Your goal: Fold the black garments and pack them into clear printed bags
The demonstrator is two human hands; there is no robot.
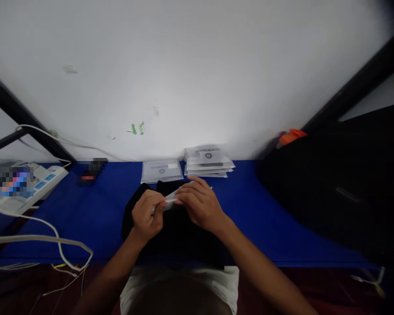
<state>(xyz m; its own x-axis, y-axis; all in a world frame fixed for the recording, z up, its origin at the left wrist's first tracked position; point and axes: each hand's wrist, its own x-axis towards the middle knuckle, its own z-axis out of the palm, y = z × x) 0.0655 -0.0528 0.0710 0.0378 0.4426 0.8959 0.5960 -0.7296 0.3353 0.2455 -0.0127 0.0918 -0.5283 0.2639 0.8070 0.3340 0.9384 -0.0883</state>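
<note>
In the head view, my left hand (148, 213) and my right hand (202, 203) are close together in the middle, both with fingers closed. Between them they pinch a narrow, whitish plastic bag (170, 200), seen nearly edge-on and partly covered by my fingers. Black fabric (184, 245) lies directly below my hands at the front of the blue table. Just beyond is a flat frosted plastic bag (157, 171) with a printed logo. To its right rises a stack of similar bags (213, 159), the top one printed with ROCKBROS lettering.
The blue tabletop (246, 210) meets a pale wall (200, 78). On the left are a white power strip (49, 177), a blurred-out dark object (92, 171) and loose white cables (57, 240). A large black fabric mass (344, 188) fills the right side, with an orange item (292, 136) behind it.
</note>
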